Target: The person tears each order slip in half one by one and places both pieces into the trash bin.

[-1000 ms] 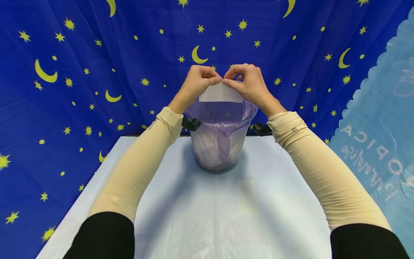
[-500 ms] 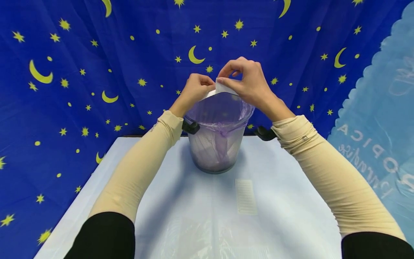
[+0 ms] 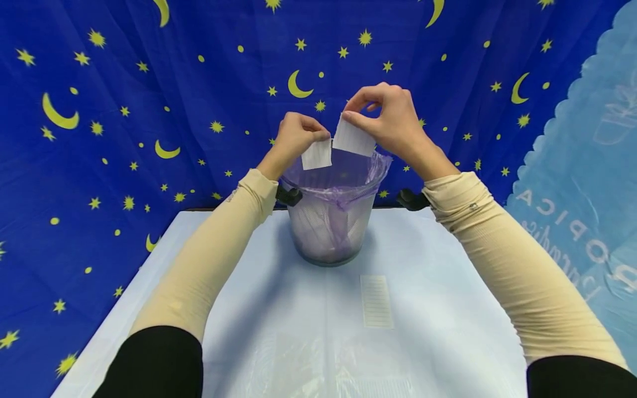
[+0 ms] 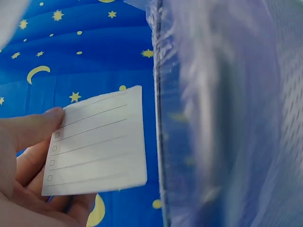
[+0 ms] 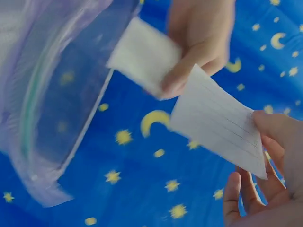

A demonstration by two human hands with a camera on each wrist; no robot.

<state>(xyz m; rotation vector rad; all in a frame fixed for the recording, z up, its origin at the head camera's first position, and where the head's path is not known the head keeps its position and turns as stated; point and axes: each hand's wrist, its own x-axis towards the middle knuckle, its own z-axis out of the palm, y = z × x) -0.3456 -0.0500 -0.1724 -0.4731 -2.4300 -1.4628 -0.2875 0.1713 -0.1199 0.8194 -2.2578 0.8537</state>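
My left hand [image 3: 294, 138] pinches a small piece of lined paper [image 3: 317, 155] by its upper edge; the left wrist view shows checkboxes along one side of this paper [image 4: 94, 146]. My right hand [image 3: 393, 119] pinches another lined piece of paper [image 3: 354, 136] between thumb and index finger. The two pieces hang apart, the right one slightly higher. Both are over the mouth of a mesh wastebasket [image 3: 325, 226] lined with a translucent purple bag [image 3: 343, 196]. In the right wrist view the left hand [image 5: 203, 42] is blurred behind the right piece.
A whole strip of lined paper [image 3: 376, 302] lies on the white table [image 3: 428, 298] in front of the wastebasket. Behind the table hangs a blue curtain [image 3: 239, 83] with yellow stars and moons. A light blue cloth [image 3: 587, 166] hangs at the right.
One sheet held by both hands has been torn into two pieces. The right hand has moved rightward with its piece, the left hand slightly down and left with the other.
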